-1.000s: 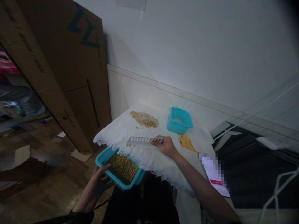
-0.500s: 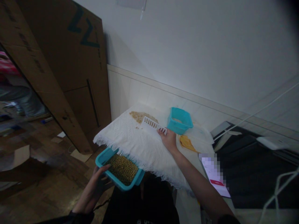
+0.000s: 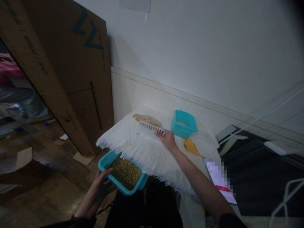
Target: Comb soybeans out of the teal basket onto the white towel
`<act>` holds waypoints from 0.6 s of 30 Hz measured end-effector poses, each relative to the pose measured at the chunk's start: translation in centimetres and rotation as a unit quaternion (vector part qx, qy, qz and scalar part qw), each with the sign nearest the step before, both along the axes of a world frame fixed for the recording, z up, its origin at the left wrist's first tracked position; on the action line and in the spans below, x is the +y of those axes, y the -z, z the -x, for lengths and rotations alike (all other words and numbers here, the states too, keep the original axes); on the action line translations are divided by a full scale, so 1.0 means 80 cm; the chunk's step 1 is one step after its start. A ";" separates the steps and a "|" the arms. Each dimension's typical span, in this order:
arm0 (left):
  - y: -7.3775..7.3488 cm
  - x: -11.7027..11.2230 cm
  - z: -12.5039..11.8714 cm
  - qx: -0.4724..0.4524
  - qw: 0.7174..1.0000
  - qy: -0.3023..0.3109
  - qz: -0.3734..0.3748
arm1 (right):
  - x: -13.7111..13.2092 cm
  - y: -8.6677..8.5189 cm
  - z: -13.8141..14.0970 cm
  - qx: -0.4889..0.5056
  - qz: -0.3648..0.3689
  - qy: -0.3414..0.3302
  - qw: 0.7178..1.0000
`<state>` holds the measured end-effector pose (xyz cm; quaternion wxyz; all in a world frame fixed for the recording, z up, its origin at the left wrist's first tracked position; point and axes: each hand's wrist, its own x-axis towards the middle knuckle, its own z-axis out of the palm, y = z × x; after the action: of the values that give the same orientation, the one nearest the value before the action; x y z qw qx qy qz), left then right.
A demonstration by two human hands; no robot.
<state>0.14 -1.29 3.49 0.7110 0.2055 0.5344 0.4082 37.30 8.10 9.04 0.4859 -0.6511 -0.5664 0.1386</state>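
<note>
My left hand (image 3: pixel 101 183) grips the near left rim of a blue plastic tub (image 3: pixel 129 192), its thumb over the edge. Yellowish round beans (image 3: pixel 125 172) fill much of this tub, which sits just below the fringed edge of a white cloth (image 3: pixel 118 137). In my right hand (image 3: pixel 168 139) is a white slotted plastic strip (image 3: pixel 152 127), pinched at its right end. The strip lies low over the cloth, right in front of a heap of pale grains (image 3: pixel 147 119). A few loose grains are scattered on the cloth near it.
A second blue tub (image 3: pixel 184 125) stands at the back right of the cloth. Close to it lies a yellow leaf-shaped piece (image 3: pixel 192 147). A phone-like screen (image 3: pixel 219 182) is at the right. A tall cardboard box (image 3: pixel 71 63) stands at the left, and a person (image 3: pixel 22 91) is beyond it.
My right hand has moved a little left with the slotted strip, which now lies flatter along the front of the grain heap. My left hand keeps hold of the bean tub.
</note>
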 end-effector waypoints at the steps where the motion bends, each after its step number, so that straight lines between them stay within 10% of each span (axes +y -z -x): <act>1: 0.000 0.000 0.000 0.000 1.000 0.000 -0.002 | 0.000 0.000 -0.001 0.001 0.001 -0.004 1.000; 18: 0.007 0.001 0.004 -0.007 1.000 0.003 -0.012 | -0.016 -0.010 0.019 0.028 0.026 -0.070 0.997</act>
<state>-0.15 -1.25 2.92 0.7135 0.2124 0.5239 0.4139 35.79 6.81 9.80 0.4735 -0.6181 -0.5930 0.2051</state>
